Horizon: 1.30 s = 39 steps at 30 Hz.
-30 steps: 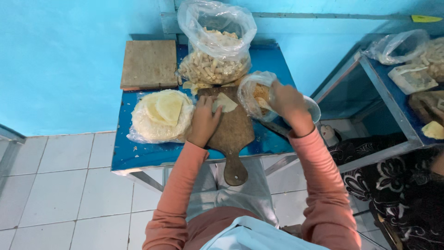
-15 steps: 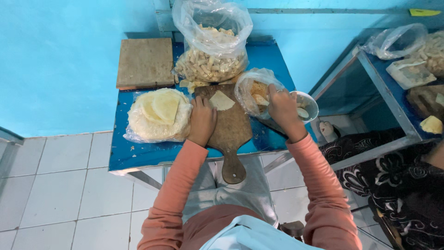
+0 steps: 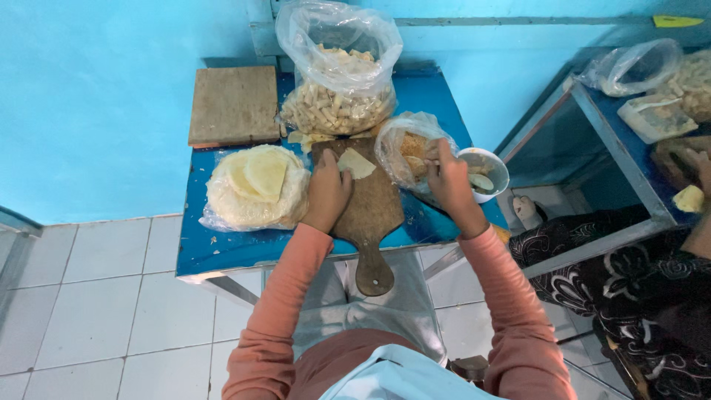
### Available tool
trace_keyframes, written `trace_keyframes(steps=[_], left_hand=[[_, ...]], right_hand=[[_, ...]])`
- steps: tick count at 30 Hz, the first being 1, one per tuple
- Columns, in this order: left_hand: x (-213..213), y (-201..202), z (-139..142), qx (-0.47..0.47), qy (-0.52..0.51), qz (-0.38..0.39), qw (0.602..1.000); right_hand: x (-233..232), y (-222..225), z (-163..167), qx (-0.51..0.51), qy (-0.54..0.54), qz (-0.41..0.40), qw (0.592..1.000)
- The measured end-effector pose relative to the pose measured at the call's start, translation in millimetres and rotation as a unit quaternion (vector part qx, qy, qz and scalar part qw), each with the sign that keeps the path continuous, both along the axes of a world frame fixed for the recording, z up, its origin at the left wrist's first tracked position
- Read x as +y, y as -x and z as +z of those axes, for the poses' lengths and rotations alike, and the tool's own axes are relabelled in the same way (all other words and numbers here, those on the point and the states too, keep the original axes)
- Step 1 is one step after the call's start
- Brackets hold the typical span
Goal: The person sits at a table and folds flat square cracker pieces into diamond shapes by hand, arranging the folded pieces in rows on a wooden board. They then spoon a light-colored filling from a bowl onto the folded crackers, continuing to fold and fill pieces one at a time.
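2 clear bags [image 3: 339, 74], R hand [image 3: 449, 181] in smaller bag [image 3: 409, 148]

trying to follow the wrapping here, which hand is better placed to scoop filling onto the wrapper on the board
Right. The right hand is already at the open filling bag beside the board, while the left hand rests on the wrapper, pinning it flat.

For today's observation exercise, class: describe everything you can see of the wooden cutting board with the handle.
The cutting board is brown, worn-looking wood, paddle-shaped, with a narrow handle ending in a rounded knob with a hole. It lies flat on the blue table, its handle overhanging the near edge. A pale folded wrapper rests at its far end. The left hand presses on its left side.
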State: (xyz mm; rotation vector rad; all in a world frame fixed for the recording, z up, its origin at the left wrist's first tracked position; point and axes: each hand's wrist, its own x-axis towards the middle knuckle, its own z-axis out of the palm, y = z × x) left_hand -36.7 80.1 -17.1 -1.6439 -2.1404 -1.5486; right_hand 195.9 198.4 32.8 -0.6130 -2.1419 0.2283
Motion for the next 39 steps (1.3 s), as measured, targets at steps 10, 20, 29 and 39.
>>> trace_keyframes(steps=[10,20,29,39], left_hand=[[4,11,8,-0.044,-0.018,-0.014,0.999],[2,13,8,-0.052,-0.026,-0.033,0.998],[1,11,5,-0.035,-0.074,-0.033,0.996],[10,13,3,-0.115,-0.067,-0.036,0.990]], right_hand=[[28,-26,-13,0.124,0.180,-0.015,0.976],[37,-41,-13,0.270,0.311,0.066,0.909],[-7,52,-32,0.213,0.265,0.081,0.937],[-46,58,-39,-0.004,-0.153,0.083,0.985]])
